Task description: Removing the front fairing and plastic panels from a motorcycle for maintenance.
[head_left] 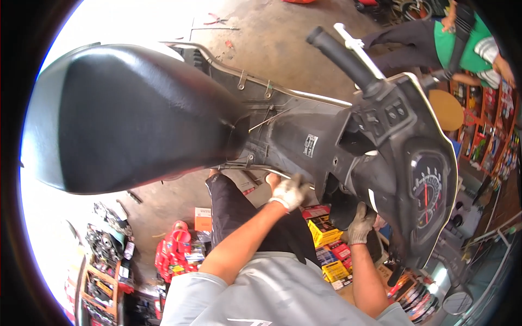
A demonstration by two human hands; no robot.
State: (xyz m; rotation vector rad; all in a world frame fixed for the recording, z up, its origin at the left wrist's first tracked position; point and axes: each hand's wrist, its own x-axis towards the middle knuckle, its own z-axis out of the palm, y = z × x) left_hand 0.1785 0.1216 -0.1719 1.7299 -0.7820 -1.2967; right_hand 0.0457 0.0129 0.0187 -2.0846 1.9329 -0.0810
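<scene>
A black scooter fills the middle of the head view, with its seat (130,119), bare footboard frame (255,114), handlebar grip (337,60) and dashboard (427,193). My left hand (288,193), in a pale knit glove, is beside the frame's near silver rail (274,169); its fingers are blurred. My gloved right hand (361,224) grips the lower edge of a black plastic panel (340,209) under the dashboard; part of its fingertips is hidden there.
A co-worker in a green top (457,46) is at upper right, near an orange shelf rack (478,125). Pliers (215,20) lie on the floor (277,32). Below are yellow boxes (323,232), red containers (174,244) and engine parts (109,239).
</scene>
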